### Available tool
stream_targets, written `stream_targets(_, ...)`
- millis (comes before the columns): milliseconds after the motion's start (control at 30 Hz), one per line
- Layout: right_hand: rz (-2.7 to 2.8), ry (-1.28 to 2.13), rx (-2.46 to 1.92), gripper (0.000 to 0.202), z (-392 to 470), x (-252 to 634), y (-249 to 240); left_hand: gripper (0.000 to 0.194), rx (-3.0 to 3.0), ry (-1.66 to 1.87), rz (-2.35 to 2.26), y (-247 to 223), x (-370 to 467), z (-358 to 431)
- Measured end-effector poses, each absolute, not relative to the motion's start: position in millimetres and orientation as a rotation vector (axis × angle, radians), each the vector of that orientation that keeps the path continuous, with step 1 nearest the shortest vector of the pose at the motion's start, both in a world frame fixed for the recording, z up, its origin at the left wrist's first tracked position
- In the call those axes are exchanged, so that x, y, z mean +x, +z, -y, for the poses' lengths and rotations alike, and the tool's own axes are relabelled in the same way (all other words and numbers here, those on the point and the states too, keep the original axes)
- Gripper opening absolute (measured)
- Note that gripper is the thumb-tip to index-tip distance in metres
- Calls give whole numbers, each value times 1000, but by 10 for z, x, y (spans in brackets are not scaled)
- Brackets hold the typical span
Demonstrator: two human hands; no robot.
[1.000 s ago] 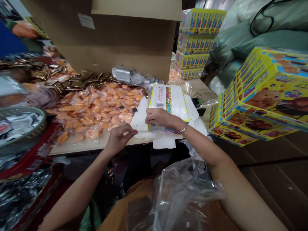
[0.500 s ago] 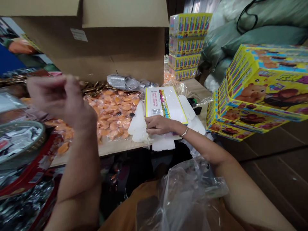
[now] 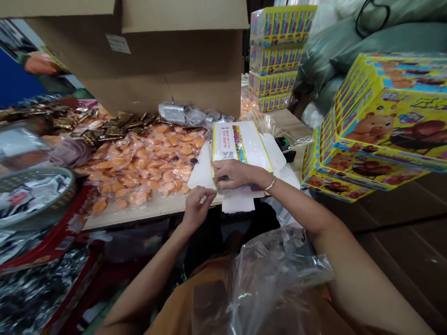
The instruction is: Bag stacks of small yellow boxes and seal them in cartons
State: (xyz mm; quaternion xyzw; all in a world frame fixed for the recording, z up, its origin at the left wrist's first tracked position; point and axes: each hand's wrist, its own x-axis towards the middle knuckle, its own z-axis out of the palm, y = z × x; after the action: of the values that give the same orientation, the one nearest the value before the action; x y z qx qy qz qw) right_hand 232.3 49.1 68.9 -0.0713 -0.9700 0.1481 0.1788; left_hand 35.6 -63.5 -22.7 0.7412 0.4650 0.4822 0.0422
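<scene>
A white box with yellow edges and colourful print lies on the table, with white card flaps spread around it. My right hand, a bracelet at its wrist, rests on the box's near left corner with its fingers curled. Just left of that corner, my left hand has thumb and fingertips brought together near the table edge. Whatever may be between those fingertips is too small to make out. Orange pieces in clear wrappers are heaped left of the box.
A large carton stands behind the heap. Yellow boxes are stacked at the back, and bear-printed boxes at the right. A basket of packets sits at the left. Clear plastic lies across my lap.
My left hand has come down and right, from above the orange heap to beside my right hand at the box corner. My right hand remains on the box; the view has shifted slightly.
</scene>
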Motion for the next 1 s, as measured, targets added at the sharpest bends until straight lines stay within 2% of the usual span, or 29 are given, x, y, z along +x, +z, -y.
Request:
stream_targets(167, 2733, 353, -184, 34, -399, 2434, 704, 13, 2446, 1496, -1269, 79, 170, 475)
stream_targets(333, 2714, 303, -209, 11, -363, 2552, 657, 13, 2666, 1304, -939, 251, 221, 144)
stream_targets(467, 2660, 456, -274, 18, -386, 2588, 608, 13, 2576, 1244, -884, 286, 275, -10)
stream_targets(667, 2551, 713, -368, 12, -443, 2622, 654, 10, 2387, 1352, -1005, 268, 349, -8)
stream_targets(700, 2513, 776, -399, 13, -427, 2658, 671, 10, 2364, 1367, -1024, 264, 363, -7)
stream_targets(767, 2458, 800, -479, 35, -342, 2752, 677, 10, 2324, 1398, -1053, 254, 387, -13)
stream_targets(833, 2475, 593, -558, 56, -199, 2842, 615, 11, 2291, 1429, -1058, 238, 404, -26)
stream_targets(900, 2516, 242, -604, 59, -54, 2893, 479, 12, 2269, 1452, -1049, 222, 416, -36)
stream_targets(933, 2510, 72, -621, 50, -2, 2901, 395, 12, 2261, 1457, -1047, 216, 420, -39)
stream_targets(1000, 2451, -186, -627, 21, 41, 2896, 236, 13, 2245, 1458, -1051, 212, 424, -37)
